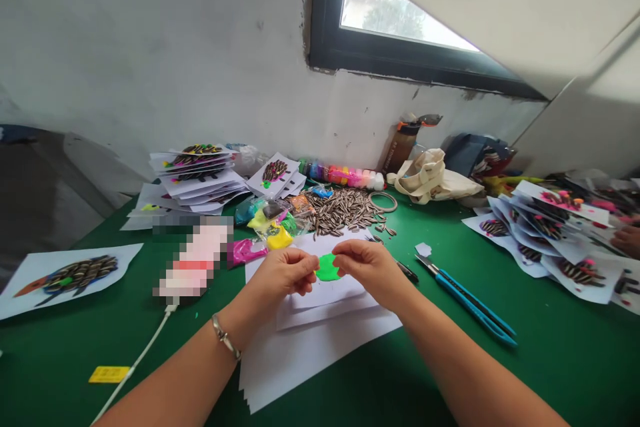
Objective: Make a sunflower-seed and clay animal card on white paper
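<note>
Between my two hands a flattened piece of bright green modelling clay [328, 268] is held up over white paper sheets [320, 353]. My left hand [293, 270] pinches its left edge between thumb and fingers. On the opposite edge, my right hand [363, 265] has its fingertips closed on the clay. Just beyond the hands lie bags of clay, with a yellow lump [279, 237] and a magenta packet [246, 251] showing. A heap of striped sunflower seeds [343, 208] spreads behind the paper. Near my right wrist, a dark pen-like object [407, 271] is partly hidden.
Blue-handled tweezers [473, 307] lie right of the paper. Stacked seed pictures stand at left [195, 177] and right [550, 233]. A roll of tape [383, 202], a bottle [400, 147] and a cloth bag [433, 180] sit toward the wall. A white cable [145, 347] crosses the left side.
</note>
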A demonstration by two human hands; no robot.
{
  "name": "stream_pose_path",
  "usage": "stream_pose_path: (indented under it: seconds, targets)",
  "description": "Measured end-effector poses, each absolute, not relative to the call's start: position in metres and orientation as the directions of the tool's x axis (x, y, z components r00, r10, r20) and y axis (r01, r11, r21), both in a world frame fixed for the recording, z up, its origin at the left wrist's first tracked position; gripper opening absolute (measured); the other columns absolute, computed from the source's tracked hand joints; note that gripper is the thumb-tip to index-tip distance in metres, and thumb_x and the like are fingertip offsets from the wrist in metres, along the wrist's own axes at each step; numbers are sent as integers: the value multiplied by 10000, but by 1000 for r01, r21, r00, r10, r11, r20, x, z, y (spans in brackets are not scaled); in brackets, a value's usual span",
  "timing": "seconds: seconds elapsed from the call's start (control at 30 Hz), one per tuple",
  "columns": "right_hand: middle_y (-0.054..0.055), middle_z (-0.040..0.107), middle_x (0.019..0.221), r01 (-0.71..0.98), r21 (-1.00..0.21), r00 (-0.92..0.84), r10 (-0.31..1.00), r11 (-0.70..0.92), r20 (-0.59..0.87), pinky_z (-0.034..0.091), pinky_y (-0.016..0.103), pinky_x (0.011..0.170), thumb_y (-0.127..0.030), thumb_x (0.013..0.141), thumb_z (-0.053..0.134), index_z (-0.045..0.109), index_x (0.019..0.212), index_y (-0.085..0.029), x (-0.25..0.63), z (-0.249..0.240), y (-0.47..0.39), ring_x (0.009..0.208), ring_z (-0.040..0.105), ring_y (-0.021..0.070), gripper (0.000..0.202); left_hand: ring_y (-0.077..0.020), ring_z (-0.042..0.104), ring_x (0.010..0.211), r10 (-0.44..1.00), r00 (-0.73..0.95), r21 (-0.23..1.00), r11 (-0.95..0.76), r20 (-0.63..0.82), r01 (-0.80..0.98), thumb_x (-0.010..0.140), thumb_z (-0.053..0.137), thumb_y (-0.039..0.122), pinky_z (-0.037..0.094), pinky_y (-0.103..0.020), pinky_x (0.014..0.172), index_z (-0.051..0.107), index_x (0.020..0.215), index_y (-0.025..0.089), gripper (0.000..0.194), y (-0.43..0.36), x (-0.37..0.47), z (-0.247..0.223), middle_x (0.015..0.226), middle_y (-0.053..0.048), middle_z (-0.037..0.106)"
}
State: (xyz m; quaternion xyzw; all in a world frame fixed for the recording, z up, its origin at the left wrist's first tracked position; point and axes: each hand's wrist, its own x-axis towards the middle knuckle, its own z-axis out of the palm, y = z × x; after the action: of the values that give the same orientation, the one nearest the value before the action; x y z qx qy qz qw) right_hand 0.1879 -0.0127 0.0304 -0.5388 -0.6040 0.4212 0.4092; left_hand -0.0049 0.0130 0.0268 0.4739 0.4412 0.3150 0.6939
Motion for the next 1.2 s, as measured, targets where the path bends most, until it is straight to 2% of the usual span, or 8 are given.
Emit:
stream_pose_path:
  seconds: [0.13, 0.37, 0.47, 0.6, 0.77, 0.9, 1.03, 1.2]
  targets:
    - [65, 711, 885, 239, -971, -58, 998, 10, -3, 520, 322, 724, -398, 851, 570, 676, 988, -163, 196, 16, -18, 744, 693, 190, 292, -121, 615, 606, 831, 454, 919, 389, -320, -63, 603, 845, 469, 468, -241, 596, 674, 766, 129, 413, 11, -3, 28, 679, -20, 669]
    - [5, 649, 640, 324, -946, -8, 1000, 9, 6, 430, 239, 554, -389, 886, 550, 662, 743, -177, 205, 7, -23, 566, 577, 125, 279, -100, 584, 497, 804, 464, 910, 414, -371, 10, 636, 804, 558, 427, -218, 497, 655, 702, 136, 452, 20, -7, 13, 607, -1, 644]
    - [9, 680, 687, 319, -948, -40, 999, 3, -11, 471, 250, 615, -333, 856, 582, 690, 850, -179, 209, 4, -21, 626, 624, 141, 188, -114, 622, 566, 800, 472, 909, 417, -370, 5, 644, 833, 473, 456, -214, 536, 674, 748, 139, 384, 21, -7, 7, 662, -16, 677]
    - [42, 728, 825, 278, -959, -58, 995, -59, -79, 514, 280, 659, -341, 858, 553, 692, 986, -167, 212, -2, -17, 670, 669, 159, 257, -128, 649, 618, 783, 477, 891, 454, -400, 1, 653, 838, 442, 484, -220, 571, 687, 792, 141, 364, 20, -7, 4, 709, -29, 700]
    - [6, 651, 590, 295, -951, -71, 991, -89, -115, 441, 239, 557, -385, 849, 580, 687, 698, -158, 214, 1, -16, 534, 567, 122, 292, -116, 632, 576, 773, 469, 884, 466, -426, 36, 685, 811, 460, 469, -212, 540, 680, 763, 138, 356, 20, -7, 4, 680, -21, 686]
    - [6, 684, 681, 198, -973, -84, 987, -120, -139, 447, 236, 575, -347, 800, 643, 697, 796, -162, 215, 3, -18, 562, 576, 114, 192, -114, 631, 584, 764, 475, 879, 474, -437, 47, 680, 818, 441, 483, -220, 569, 680, 755, 143, 337, 20, -6, 2, 689, -21, 691]
    - [34, 717, 742, 112, -972, -76, 973, -208, -217, 493, 256, 607, -351, 783, 652, 692, 898, -155, 213, 1, -17, 616, 641, 139, 231, -124, 644, 609, 765, 462, 877, 475, -449, 67, 692, 810, 443, 494, -230, 593, 686, 780, 153, 328, 20, -7, -1, 709, -24, 703]
    - [17, 692, 656, 112, -976, -104, 975, -186, -198, 469, 238, 575, -405, 802, 648, 696, 746, -156, 214, 2, -16, 556, 600, 115, 260, -121, 641, 604, 759, 465, 869, 493, -456, 47, 695, 808, 452, 485, -224, 580, 684, 792, 155, 336, 20, -7, -3, 714, -24, 703]
